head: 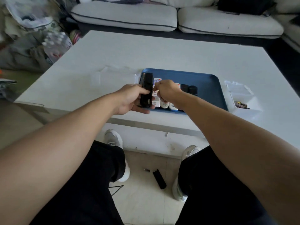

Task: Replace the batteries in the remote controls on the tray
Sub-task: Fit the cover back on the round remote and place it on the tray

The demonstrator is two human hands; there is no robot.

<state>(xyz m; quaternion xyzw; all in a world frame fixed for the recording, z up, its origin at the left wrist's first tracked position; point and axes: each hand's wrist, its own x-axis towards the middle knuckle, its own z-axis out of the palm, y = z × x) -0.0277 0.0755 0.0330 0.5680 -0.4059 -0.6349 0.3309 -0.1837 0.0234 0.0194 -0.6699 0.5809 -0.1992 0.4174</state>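
My left hand (129,99) grips a black remote control (146,90) upright over the left end of the blue tray (206,85). My right hand (165,90) is right beside it, fingers pinched at the remote's right edge; whether they hold anything I cannot tell. Several more remotes lie side by side on the tray: white ones (164,104) partly hidden under my right hand and two black ones (189,90) to the right. On the floor between my feet lie a black battery cover (159,178) and a small battery (146,170).
A white open box (243,101) with small items inside stands right of the tray on the white coffee table (162,51). Clear plastic packaging (105,73) lies left of the tray. A white sofa (178,18) runs along the back; bags are piled at far left.
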